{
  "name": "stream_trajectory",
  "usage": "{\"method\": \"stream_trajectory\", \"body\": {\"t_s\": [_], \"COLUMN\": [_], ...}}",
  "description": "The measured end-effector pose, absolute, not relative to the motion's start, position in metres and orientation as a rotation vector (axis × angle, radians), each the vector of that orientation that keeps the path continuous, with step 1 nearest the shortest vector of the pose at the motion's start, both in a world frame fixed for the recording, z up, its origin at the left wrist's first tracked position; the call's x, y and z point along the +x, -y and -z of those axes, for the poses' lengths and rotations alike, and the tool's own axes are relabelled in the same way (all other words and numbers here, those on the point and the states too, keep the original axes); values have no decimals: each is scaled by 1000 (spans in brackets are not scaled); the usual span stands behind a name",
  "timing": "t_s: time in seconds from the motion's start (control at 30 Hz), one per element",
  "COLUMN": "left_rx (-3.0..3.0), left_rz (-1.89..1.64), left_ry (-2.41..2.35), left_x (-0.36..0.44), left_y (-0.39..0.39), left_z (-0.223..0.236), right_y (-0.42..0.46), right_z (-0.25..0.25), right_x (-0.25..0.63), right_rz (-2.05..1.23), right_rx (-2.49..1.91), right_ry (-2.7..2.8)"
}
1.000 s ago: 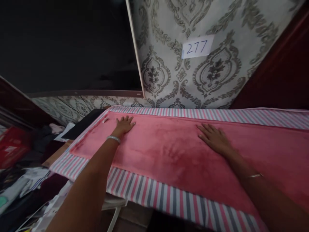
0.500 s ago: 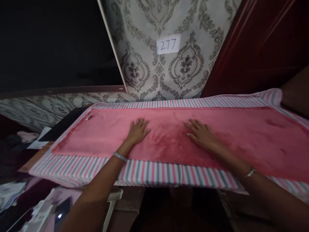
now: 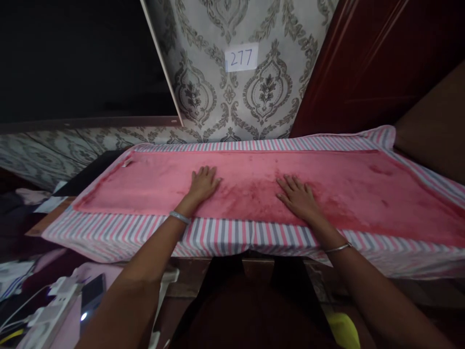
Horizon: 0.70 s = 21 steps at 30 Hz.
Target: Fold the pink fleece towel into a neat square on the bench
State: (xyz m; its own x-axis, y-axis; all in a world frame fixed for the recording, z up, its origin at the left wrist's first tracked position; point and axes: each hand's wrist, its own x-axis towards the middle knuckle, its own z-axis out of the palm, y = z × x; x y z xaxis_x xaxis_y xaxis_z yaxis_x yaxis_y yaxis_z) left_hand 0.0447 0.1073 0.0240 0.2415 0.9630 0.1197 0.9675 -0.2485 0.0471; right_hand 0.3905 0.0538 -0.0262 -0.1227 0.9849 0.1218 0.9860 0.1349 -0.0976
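Observation:
A long pink plush cloth [image 3: 247,165] lies spread over a striped pink, grey and white cloth [image 3: 218,237], whose border shows on all sides. My left hand [image 3: 204,183] rests flat on the pink cloth, left of the middle, fingers outstretched. Palm down with fingers spread, my right hand [image 3: 298,198] presses on the same cloth, right of the middle. Darker red patches of ruffled pile show between the hands and around the right one. A small white tag [image 3: 127,163] sits at the pink cloth's far left corner.
A large dark screen [image 3: 80,63] stands at the back left. A paper marked 277 [image 3: 241,57] is on the patterned wall [image 3: 228,111]. Dark red panelling [image 3: 356,72] rises at the right. Below left are a phone [image 3: 92,295] and a white power strip [image 3: 54,310].
My right hand has slid a little toward me over the pink cloth. My left hand stays flat near its earlier place. The camera view has shifted slightly.

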Motion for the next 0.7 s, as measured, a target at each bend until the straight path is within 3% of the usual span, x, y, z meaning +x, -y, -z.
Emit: {"method": "stream_trajectory", "body": {"t_s": [0.13, 0.37, 0.5, 0.7], "left_rx": [-2705, -2733, -2645, -2237], "left_rz": [192, 159, 151, 125], "left_ry": [1598, 1589, 1660, 2171], "left_x": [88, 97, 60, -58], "left_y": [-67, -46, -40, -25], "left_z": [-7, 8, 0, -4], "right_y": [-55, -53, -54, -58], "right_z": [29, 26, 28, 43], "right_x": [392, 389, 390, 395], "right_rz": [5, -16, -17, 39], "right_rx": [-1976, -1964, -1965, -1928], "right_ry": [2227, 2219, 2217, 2207]}}
